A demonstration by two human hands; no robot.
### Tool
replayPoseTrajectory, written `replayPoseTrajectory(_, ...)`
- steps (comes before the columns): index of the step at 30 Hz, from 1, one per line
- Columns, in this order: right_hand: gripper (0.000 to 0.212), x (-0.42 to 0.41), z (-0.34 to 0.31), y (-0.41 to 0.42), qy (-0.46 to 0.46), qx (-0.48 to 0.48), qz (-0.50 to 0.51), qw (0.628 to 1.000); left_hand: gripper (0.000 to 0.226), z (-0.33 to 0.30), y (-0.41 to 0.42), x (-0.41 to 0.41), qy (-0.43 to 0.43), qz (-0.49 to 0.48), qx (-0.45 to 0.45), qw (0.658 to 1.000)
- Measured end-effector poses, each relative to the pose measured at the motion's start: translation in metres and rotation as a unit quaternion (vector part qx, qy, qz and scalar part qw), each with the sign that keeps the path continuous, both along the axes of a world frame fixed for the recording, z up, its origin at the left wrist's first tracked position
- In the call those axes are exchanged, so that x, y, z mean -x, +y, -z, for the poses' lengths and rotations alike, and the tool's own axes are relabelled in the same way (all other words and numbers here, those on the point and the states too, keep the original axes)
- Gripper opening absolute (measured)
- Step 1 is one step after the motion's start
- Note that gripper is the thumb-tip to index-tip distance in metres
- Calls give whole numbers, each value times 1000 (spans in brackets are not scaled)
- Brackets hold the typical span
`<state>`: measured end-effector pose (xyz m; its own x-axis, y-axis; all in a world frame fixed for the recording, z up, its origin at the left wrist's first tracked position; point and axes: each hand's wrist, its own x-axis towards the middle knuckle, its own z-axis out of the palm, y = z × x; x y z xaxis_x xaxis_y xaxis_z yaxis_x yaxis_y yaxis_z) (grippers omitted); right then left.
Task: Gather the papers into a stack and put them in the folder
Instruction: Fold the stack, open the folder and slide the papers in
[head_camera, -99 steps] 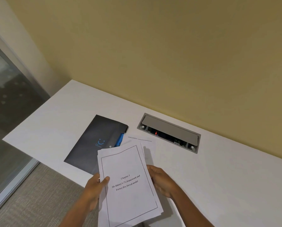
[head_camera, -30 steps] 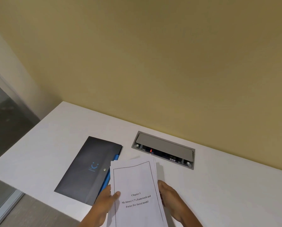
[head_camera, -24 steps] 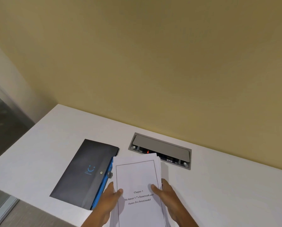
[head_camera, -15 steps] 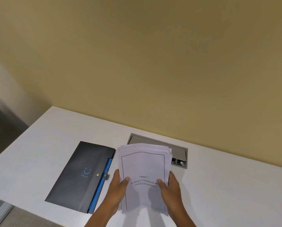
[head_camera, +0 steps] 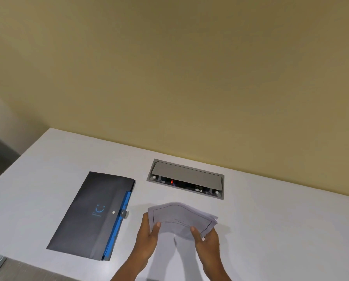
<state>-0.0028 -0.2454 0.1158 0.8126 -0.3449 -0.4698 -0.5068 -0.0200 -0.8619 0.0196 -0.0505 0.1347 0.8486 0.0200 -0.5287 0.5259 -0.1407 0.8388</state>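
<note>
Head camera: a white desk (head_camera: pixel 271 220) against a yellow wall. Both hands hold a stack of printed papers (head_camera: pixel 181 221) upright above the desk, its top bowing away. The left hand (head_camera: pixel 147 233) pinches the left edge, thumb on the front; the right hand (head_camera: pixel 207 239) pinches the right edge likewise. A dark closed folder (head_camera: pixel 92 216) with a blue edge lies flat just left of the papers, its snap fastened. A recessed power socket box (head_camera: pixel 186 179) sits behind. The sagging sheets look unevenly aligned; a loose pinch could let some slide out or crease, and the fastened folder needs a free hand.
</note>
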Motion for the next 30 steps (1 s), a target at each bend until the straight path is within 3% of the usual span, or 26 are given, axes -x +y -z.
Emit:
replayPoseTrajectory(6,28,-8,-4,2,-5,-11,10,1000,46,1,-3,-6,-9,-10,-4,1000)
replayPoseTrajectory(30,21,-3,13,-8,0,-13,19,1000,42,31,0,-7,-31,43,-41,998)
